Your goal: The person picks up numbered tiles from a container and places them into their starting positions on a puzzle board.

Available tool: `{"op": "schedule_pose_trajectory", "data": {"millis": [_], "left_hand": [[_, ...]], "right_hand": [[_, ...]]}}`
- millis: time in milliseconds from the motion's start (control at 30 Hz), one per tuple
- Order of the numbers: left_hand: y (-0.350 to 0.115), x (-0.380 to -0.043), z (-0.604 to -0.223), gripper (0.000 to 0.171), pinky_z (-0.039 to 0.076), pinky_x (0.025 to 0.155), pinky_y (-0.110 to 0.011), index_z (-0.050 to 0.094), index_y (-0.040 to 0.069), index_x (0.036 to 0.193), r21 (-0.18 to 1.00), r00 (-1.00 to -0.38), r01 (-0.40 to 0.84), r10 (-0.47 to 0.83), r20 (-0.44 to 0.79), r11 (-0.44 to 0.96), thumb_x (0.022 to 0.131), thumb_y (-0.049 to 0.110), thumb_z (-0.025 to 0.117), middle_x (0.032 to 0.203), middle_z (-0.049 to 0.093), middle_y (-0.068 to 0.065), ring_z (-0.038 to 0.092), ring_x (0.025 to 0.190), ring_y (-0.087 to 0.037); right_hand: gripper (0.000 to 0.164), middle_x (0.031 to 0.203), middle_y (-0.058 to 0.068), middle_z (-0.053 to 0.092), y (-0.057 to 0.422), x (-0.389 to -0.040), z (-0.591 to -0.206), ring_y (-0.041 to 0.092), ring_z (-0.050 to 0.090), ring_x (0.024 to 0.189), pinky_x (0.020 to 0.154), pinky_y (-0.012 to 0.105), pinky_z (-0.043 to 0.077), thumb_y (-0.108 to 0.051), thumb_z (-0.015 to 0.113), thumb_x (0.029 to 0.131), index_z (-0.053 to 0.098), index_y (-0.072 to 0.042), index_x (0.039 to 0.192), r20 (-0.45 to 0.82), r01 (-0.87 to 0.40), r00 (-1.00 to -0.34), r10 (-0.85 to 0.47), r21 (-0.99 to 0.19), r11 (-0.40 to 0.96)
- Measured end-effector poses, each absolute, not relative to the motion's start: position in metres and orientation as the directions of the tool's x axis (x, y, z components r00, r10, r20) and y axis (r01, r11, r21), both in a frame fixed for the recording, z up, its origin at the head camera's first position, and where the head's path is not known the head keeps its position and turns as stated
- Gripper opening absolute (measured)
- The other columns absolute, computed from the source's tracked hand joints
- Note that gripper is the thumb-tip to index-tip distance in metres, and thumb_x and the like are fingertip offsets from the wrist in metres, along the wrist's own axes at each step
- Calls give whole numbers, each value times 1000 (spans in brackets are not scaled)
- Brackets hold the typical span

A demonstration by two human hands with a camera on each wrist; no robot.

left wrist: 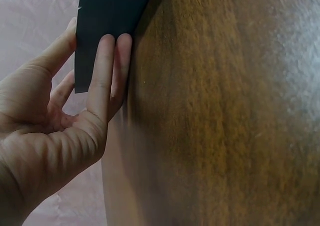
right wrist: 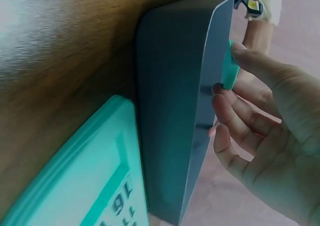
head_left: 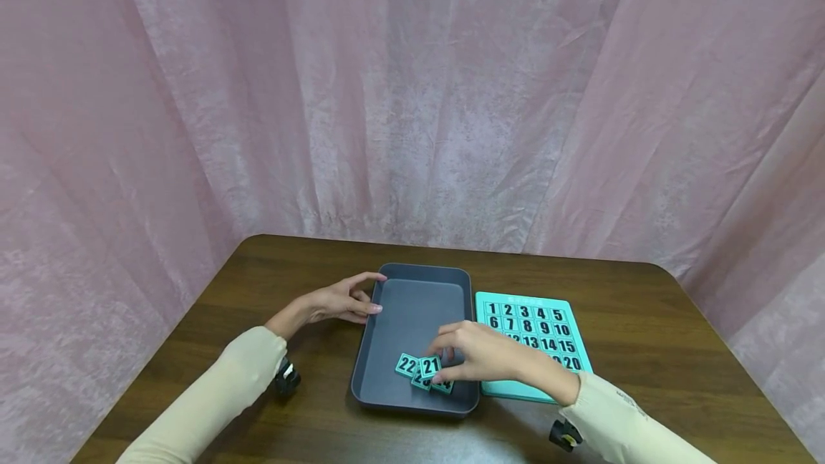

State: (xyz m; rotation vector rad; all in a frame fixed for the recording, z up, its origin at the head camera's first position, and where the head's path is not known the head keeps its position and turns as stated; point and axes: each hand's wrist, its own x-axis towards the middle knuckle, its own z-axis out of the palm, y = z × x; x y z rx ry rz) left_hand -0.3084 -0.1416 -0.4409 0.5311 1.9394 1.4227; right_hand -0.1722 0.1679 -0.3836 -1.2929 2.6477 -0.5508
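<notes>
My left hand holds the left side wall of a dark grey rectangular tray. In the left wrist view, two fingers lie along the outer wall, with the thumb at the rim. Over the tray's near right part, my right hand pinches a teal number tile marked 21 between thumb and fingers. The same tile shows edge-on in the right wrist view. Beneath it lie several more tiles, among them a 22 tile; others are partly covered.
A teal number board lies right beside the tray, with rows of black numbers starting at 1; my right hand and forearm cover part of it. All stand on a brown wooden table. Pink curtains hang behind the table.
</notes>
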Motion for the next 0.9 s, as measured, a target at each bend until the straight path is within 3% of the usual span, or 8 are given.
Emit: {"op": "schedule_pose_trajectory", "data": {"millis": [400,900], "left_hand": [[-146,-308,-446,80,60,95,-44,29,18,160,940,-697,-88,654,-295,330,95,19,76,100,64,-9,68,99,-19],[-142,-309,-445,79,60,96,-46,31,21,159,947,-700,-82,658,-277,312,94,19,77,101,64,-10,69,101,-20]], "right_hand": [[30,102,-8,71,199,-164,-387,7,64,83,70,23,55,-30,79,91,76,-16,117,74,-667,-679,-730,-478,572],[27,99,-7,71,249,-155,-392,8,63,81,70,26,54,-31,79,91,76,-15,113,166,-653,-731,-662,-452,608]]}}
